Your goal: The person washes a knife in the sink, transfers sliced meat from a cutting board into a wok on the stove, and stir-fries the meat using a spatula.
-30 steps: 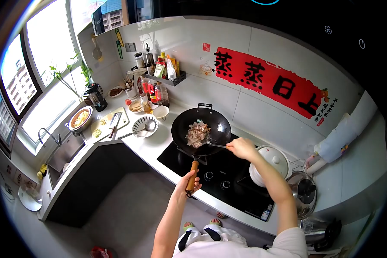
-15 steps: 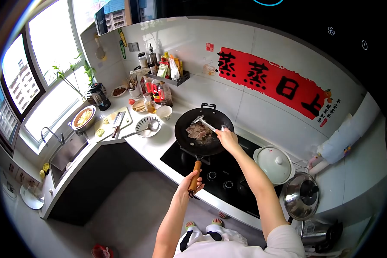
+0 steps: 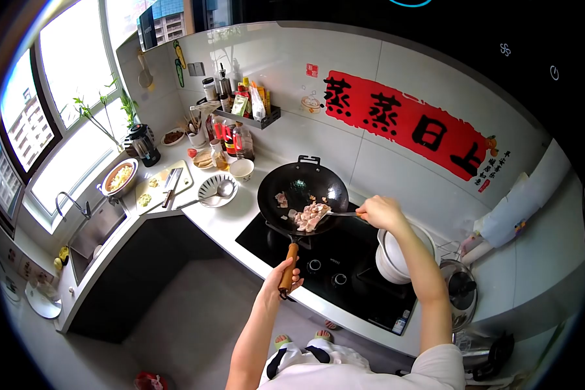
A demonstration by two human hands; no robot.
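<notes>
My left hand (image 3: 284, 276) is wrapped round the wooden handle (image 3: 289, 265) of a black wok (image 3: 286, 182) on the stove. In my right hand (image 3: 379, 212) is the grip of a metal spatula (image 3: 342, 214), held out to the right of the wok. Its blade reaches into the wok, against sliced meat (image 3: 309, 217) heaped at the near right side. The meat looks pinkish and partly pale. A few loose pieces lie further left on the wok's surface.
A lidded white pot (image 3: 396, 260) stands right of the wok on the black cooktop (image 3: 357, 292). Left are a striped bowl (image 3: 208, 188) with a ladle (image 3: 224, 188), a small white bowl (image 3: 242, 169), and a cutting board (image 3: 183, 177) with a knife (image 3: 170, 185). A sink (image 3: 91, 244) is further left.
My right hand has moved right and toward me, swinging the spatula from the wok's far side to its right. The meat has shifted from the middle to the near right. My left hand keeps its grip.
</notes>
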